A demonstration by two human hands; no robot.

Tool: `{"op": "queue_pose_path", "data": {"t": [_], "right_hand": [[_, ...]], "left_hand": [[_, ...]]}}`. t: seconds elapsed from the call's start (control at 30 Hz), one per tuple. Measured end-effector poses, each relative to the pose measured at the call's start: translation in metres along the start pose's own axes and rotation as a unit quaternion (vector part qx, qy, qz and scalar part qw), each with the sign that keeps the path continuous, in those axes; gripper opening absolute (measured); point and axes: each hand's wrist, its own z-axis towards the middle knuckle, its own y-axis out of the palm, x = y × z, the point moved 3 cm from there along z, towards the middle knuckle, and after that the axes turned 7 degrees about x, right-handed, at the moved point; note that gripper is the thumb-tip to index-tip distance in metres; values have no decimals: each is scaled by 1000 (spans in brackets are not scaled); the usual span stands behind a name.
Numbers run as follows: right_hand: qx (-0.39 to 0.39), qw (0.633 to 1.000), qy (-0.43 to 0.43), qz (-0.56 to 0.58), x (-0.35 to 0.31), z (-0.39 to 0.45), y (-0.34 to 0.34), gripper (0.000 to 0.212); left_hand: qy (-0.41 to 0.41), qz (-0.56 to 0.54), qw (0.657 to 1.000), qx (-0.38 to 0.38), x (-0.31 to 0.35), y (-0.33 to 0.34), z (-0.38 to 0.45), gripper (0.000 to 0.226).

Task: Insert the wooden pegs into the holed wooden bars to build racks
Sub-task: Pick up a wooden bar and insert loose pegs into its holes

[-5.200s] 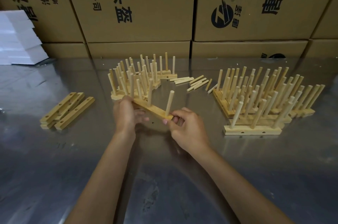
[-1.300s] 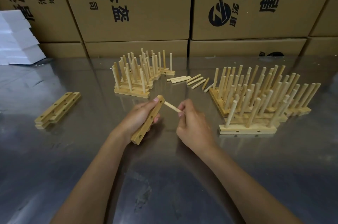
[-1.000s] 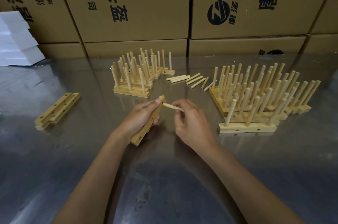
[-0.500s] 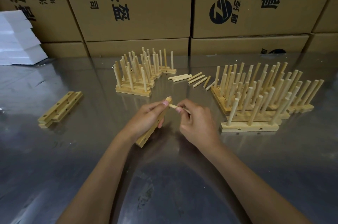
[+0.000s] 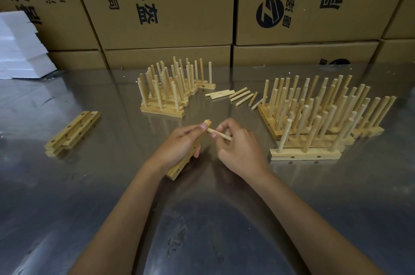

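My left hand (image 5: 179,144) grips a holed wooden bar (image 5: 179,168), tilted with its near end low over the table. My right hand (image 5: 238,146) pinches a wooden peg (image 5: 216,133) whose tip meets the bar's far end beside my left thumb. Loose pegs (image 5: 233,95) lie on the table beyond my hands. Spare holed bars (image 5: 71,132) lie stacked at the left. Finished racks stand in a group at the back centre (image 5: 170,90) and a bigger group at the right (image 5: 318,115).
The work surface is a shiny metal table (image 5: 202,218). Cardboard boxes (image 5: 179,5) form a wall along its far edge. White foam blocks (image 5: 20,50) sit at the far left. The nearest rack (image 5: 305,154) stands just right of my right hand.
A finished rack was set with the back centre group and a fresh bar taken from the left stack. My right hand has brought the peg's tip up to the bar's far end.
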Motion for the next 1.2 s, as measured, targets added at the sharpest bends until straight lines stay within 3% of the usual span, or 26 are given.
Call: {"op": "queue_pose_path", "data": {"t": [0.23,0.4,0.6,0.77,0.87,0.97,1.07,1.2], "right_hand": [[15,998,-47,-43,-2,-2,-2,12],[42,999,2,12,6,-1,2,25],[39,997,43,49,9,5,1,26],[46,992,74,88,10,8,-1,26],[102,976,120,148,16,9,-8,33],[124,991,52,0,27,13,-8,30],[26,980,40,-192,43,34,10,55],[-38,958,46,-280,53,79,29,67]], "left_hand": [[-8,12,1000,-17,-5,-1,1,31],[-1,-3,1000,-24,-5,1,3,28],[-24,-64,996,-61,-7,2,5,28],[-30,-118,992,-24,-13,0,7,25],[-85,-200,976,26,-20,-6,13,22],[-123,-323,937,53,-26,-14,21,15],[-131,-399,907,39,-29,-19,26,16],[-149,-459,876,13,-34,-24,30,17]]}}
